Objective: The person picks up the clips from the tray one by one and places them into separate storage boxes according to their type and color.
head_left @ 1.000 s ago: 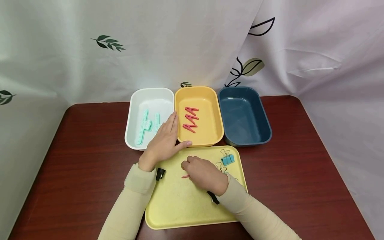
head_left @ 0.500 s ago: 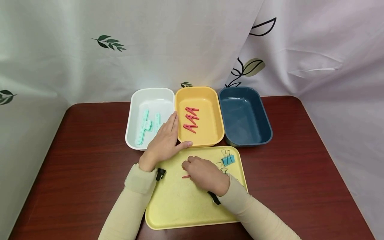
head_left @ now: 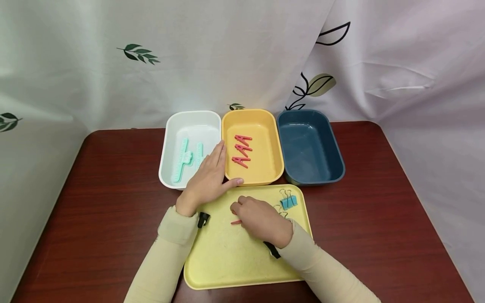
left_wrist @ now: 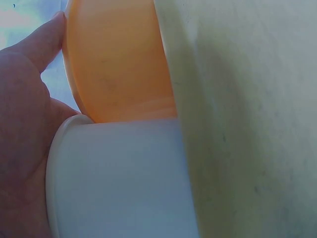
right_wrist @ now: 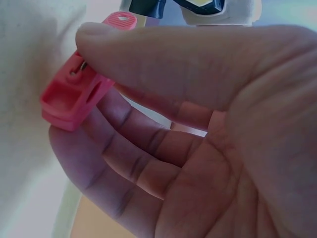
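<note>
My right hand (head_left: 261, 219) pinches a red clothespin (right_wrist: 74, 91) between thumb and curled fingers, low over the yellow tray (head_left: 227, 265). In the head view only a red tip shows past the fingers. My left hand (head_left: 206, 179) lies with straight fingers across the adjoining rims of the white bin (head_left: 163, 164) and the yellow-orange bin (head_left: 273, 172); its thumb reaches along the orange bin's near rim. Several red clothespins (head_left: 241, 150) lie in a column inside the orange bin. Mint-green long clips (head_left: 183, 160) lie in the white bin, partly hidden by the left hand.
A dark blue bin (head_left: 310, 147) stands right of the orange one. Blue binder clips (head_left: 289, 202) with wire handles sit at the tray's upper right, some behind the right wrist. The bins stand on a dark red wooden table (head_left: 110, 210), before a white curtain (head_left: 189, 54).
Almost nothing moves. Both hands keep their places, and the right hand keeps its pinch on the clothespin; the whole head view shifts very slightly.
</note>
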